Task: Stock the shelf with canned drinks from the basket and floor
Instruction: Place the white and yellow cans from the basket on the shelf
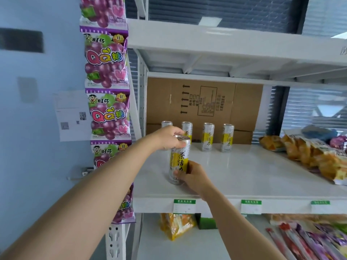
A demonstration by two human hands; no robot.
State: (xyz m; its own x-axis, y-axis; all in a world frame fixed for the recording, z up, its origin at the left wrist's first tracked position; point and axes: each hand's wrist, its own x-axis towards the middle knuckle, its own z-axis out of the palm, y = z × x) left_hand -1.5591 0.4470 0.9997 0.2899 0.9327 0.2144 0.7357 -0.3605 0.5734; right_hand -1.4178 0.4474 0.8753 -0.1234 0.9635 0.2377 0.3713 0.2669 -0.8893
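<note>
While gripped by both hands, a tall, slim, yellow-labelled drink can (179,160) is held upright over the front left part of the white shelf board (244,175); whether its base touches the board cannot be told. The can's top is clasped by the left hand (169,137), its fingers curled over the rim from 9 o'clock. The lower body is grasped by the right hand (193,177), wrapped round it from 4 o'clock. Four matching cans (208,136) are ranged in a spaced row at the back of the board, at 12 to 2 o'clock from the held can; the leftmost is partly hidden by the left hand. A cardboard carton (234,106) is seen behind the row. Bagged snacks (309,156) are laid along the board at 3 o'clock. A strip of grape gummy packets (107,72) is hung at 9 o'clock. Green-topped price labels (184,206) are fixed to the board's front edge at 6 o'clock.
</note>
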